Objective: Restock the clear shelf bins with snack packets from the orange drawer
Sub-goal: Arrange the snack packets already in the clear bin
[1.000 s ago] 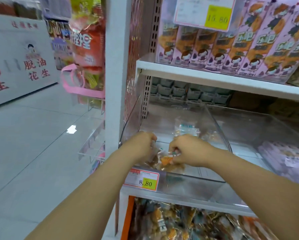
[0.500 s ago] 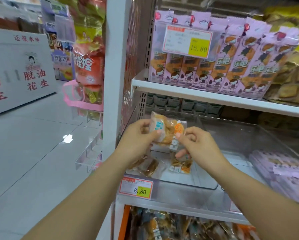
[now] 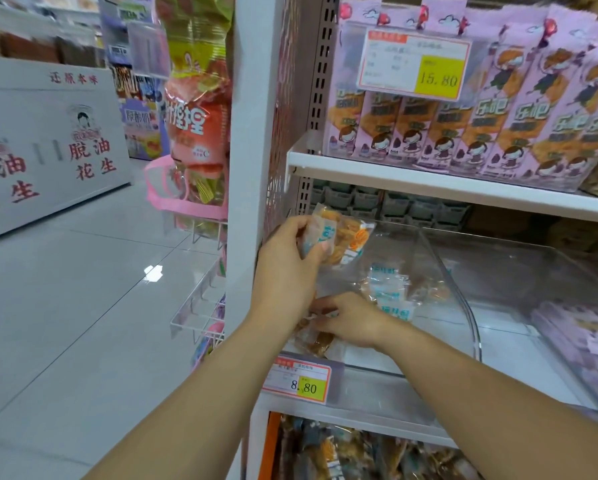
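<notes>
**Head view: a handful above the bin, and two ways to lose it**

Taking the risks from the left, the left hand (image 3: 289,271) grips a clutch of snack packets (image 3: 337,237) with the thumb across the front. It holds them above the left side of the clear bin (image 3: 472,323), near the white shelf post. The film looks slick to me. If that grip loosens unevenly, I judge one packet could slide out and land outside the bin wall, on the floor.

Lower down, the right hand (image 3: 354,322) lies on a brown packet (image 3: 316,342) at the bin's low front lip — I cannot tell whether the fingers pinch it or only press. A sideways drag there could tip it over the lip towards the orange drawer (image 3: 273,441) below, where more packets lie.

Now the writing. Far left, the white case (image 3: 48,140) reads 脱油花生 in red, with 还原本味 above. The hanging red bag (image 3: 197,126) bears big white characters I cannot read surely. Print on the held packets is blurred. The bin's front tag (image 3: 302,384) says 8.80, and the upper tag (image 3: 415,62) says 15.80 — it hangs before pink packets (image 3: 519,126) marked 乐吧.
</notes>
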